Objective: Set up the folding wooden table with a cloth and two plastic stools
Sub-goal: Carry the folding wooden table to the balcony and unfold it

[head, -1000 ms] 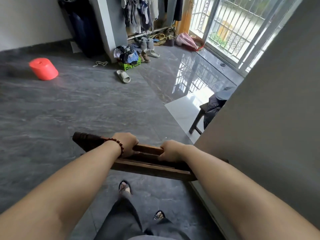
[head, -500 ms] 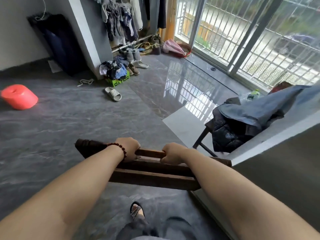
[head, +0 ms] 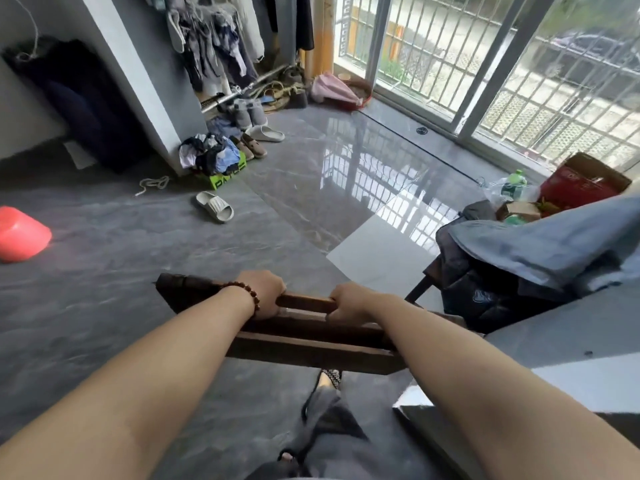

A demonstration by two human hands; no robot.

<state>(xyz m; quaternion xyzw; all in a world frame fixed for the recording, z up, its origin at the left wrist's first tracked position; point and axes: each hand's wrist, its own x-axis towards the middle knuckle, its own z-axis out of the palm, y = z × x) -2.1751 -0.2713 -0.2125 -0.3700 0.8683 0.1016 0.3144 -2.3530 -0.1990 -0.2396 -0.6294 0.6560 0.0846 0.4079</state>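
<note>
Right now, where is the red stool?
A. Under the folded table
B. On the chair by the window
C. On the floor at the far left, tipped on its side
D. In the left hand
C: the red stool lies tipped on the floor at the far left, apart from both hands.

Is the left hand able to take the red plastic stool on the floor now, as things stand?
Probably not. The left hand is closed on the folded wooden table, which both hands carry, and the red stool lies on its side far off to the left. The floor between is bare.
</note>
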